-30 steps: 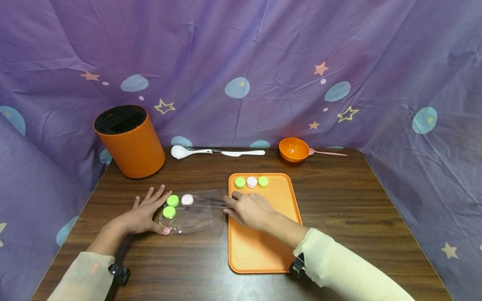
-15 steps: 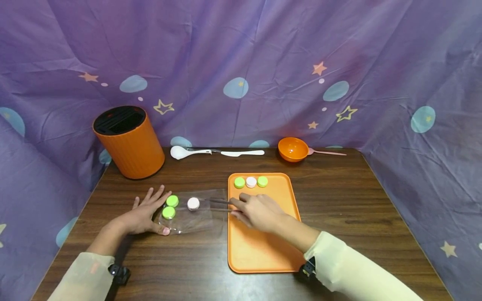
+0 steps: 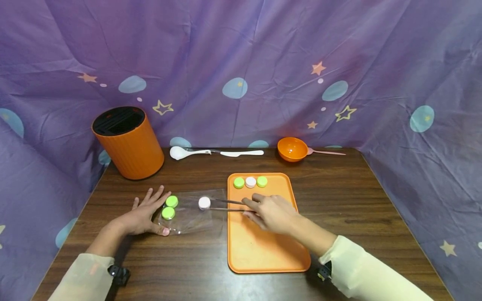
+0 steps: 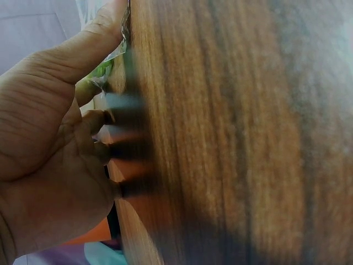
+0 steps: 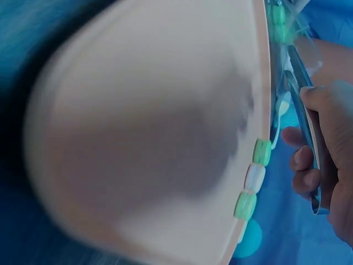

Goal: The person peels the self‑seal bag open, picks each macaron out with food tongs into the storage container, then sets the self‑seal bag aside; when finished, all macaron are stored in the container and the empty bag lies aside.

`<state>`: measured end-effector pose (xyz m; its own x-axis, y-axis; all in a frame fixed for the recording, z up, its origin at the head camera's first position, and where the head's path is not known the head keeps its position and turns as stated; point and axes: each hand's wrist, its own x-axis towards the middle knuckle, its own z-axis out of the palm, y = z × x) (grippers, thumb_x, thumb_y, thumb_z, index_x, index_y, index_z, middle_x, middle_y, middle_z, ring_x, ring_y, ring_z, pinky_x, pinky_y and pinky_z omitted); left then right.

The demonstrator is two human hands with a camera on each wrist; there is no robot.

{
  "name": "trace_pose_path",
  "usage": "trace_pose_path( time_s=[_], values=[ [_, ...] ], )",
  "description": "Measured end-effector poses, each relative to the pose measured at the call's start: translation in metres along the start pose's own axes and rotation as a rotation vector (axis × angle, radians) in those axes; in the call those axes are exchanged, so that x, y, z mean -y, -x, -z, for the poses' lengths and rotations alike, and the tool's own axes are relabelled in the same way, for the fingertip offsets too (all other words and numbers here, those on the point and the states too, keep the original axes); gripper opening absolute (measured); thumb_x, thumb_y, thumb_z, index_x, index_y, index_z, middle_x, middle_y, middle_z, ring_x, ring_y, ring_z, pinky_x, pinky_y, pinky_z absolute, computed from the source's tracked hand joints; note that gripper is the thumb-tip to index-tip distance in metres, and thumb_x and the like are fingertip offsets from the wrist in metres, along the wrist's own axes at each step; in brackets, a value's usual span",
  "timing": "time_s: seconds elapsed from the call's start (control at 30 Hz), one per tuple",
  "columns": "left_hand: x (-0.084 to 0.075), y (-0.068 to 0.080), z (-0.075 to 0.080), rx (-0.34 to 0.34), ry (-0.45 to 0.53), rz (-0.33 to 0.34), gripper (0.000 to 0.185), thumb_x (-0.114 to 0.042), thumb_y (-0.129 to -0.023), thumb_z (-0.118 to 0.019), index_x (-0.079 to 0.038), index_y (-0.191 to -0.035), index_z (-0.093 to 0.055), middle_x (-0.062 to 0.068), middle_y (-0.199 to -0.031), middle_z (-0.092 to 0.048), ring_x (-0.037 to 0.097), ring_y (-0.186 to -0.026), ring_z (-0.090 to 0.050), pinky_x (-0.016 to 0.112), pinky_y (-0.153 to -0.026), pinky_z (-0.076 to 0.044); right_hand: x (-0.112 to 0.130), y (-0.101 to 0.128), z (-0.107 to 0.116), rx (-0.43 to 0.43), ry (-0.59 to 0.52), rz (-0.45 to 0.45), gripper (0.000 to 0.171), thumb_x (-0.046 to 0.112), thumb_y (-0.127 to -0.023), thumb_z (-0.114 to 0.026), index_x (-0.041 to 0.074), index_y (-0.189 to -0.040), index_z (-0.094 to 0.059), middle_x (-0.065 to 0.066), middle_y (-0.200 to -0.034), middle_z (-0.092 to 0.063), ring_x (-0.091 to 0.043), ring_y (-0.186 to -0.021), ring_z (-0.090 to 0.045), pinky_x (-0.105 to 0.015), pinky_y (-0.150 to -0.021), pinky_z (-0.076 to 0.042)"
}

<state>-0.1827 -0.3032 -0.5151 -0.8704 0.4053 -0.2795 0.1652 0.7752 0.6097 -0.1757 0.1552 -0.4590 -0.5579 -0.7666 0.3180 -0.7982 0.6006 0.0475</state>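
My left hand (image 3: 141, 215) lies with spread fingers at the left edge of a clear plastic bag (image 3: 192, 221), its thumb touching the near corner. My right hand (image 3: 273, 213) is above an orange tray (image 3: 263, 255) and grips metal tongs (image 3: 231, 210) that point left. Between the tips of the tongs is a white macaron-like disc (image 3: 204, 203), inside or over the bag; I cannot tell which. Two green discs (image 3: 172, 201) sit beside my left fingertips in the bag. Along the tray's far edge stand a green disc (image 3: 239, 182), a white one (image 3: 250, 182) and another green one (image 3: 262, 181).
An orange knife block (image 3: 129, 144) stands at the back left. Along the back lie a white ladle (image 3: 180, 153), a white knife (image 3: 241, 153), an orange bowl (image 3: 292, 149) and a pink utensil (image 3: 327, 152). A purple curtain (image 3: 203, 62) hangs behind the table.
My right hand has moved right with the tongs, and the white disc has slid right with them, away from the two green discs. My left hand has stayed in place.
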Motion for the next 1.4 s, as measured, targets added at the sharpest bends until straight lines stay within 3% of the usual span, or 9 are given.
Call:
trace_pose_path(
  time_s=[0.8,1.4],
  values=[
    [-0.001,0.001,-0.001,-0.005,-0.006,-0.011,0.139,-0.072,-0.070,-0.092,-0.025,-0.179,-0.019,0.022,-0.186,0.008,0.056,-0.167,0.022,0.086,-0.120,0.022,-0.029,0.036,0.019,-0.020,0.033,-0.074,0.035,0.037,-0.103,-0.079,0.014,-0.129,-0.080,0.002,-0.089,-0.066,-0.009,-0.054,-0.050,-0.031,-0.049,-0.050],
    [-0.009,0.003,0.001,0.015,0.012,-0.005,0.136,-0.072,-0.074,-0.091,-0.024,-0.179,-0.018,0.021,-0.186,0.011,0.056,-0.167,0.023,0.086,-0.120,0.022,-0.048,0.061,0.015,-0.018,0.031,-0.146,0.034,0.036,-0.103,-0.079,0.014,-0.128,-0.080,0.001,-0.088,-0.065,-0.009,-0.054,-0.051,-0.031,-0.048,-0.048]
  ],
)
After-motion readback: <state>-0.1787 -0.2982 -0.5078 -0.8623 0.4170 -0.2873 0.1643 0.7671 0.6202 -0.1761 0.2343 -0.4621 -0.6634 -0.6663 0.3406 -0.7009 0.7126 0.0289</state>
